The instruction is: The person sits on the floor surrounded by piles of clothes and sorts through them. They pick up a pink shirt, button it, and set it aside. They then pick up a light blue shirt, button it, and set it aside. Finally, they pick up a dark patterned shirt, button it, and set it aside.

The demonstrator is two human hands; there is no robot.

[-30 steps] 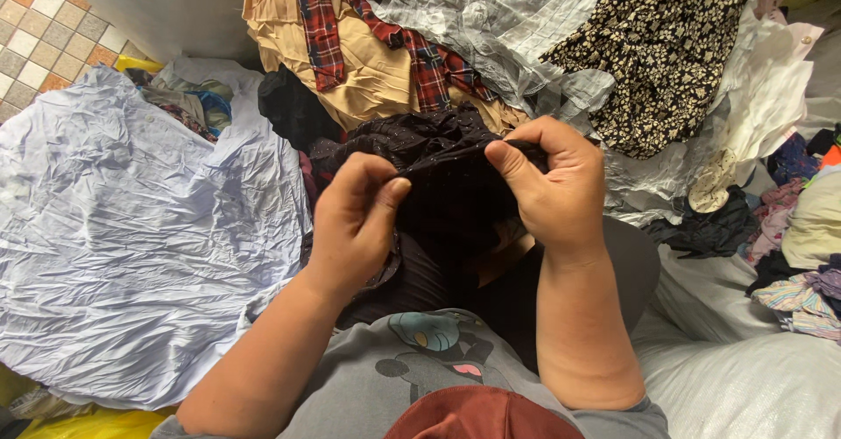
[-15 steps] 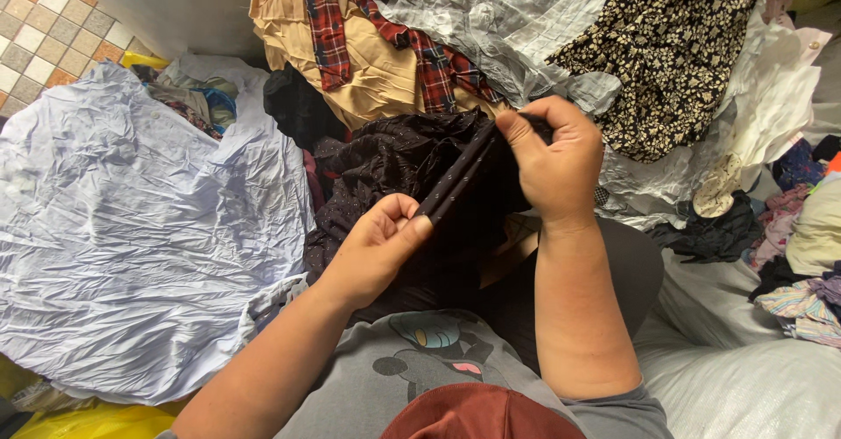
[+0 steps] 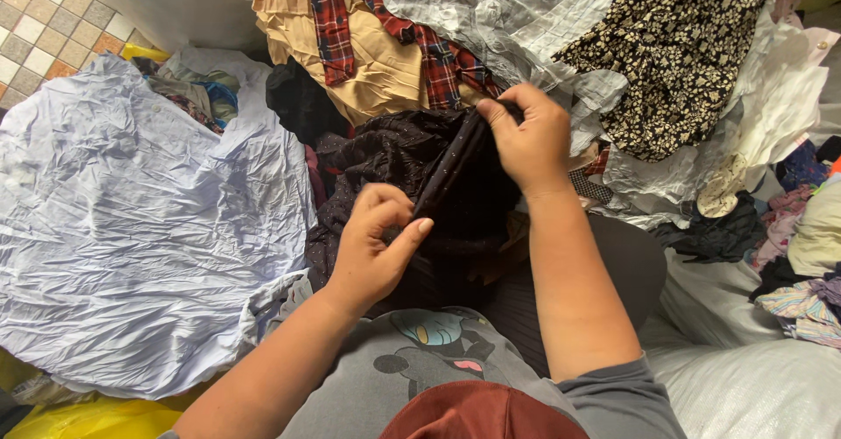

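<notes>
The left hand (image 3: 372, 246) and the right hand (image 3: 528, 137) were each pinched shut on a dark, finely dotted fabric garment (image 3: 399, 163), stretching a folded band of it taut between them, near end low, far end high. The garment lay bunched in the person's lap. A crinkled pale lilac sheet (image 3: 131, 229) spread to the left; a red plaid shirt (image 3: 337, 18) lay beyond.

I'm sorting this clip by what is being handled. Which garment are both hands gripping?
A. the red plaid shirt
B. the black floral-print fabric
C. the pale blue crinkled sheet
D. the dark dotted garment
D: the left hand and right hand each pinch a stretched strip of the dark dotted garment, while the other fabrics lie untouched around it.
</notes>
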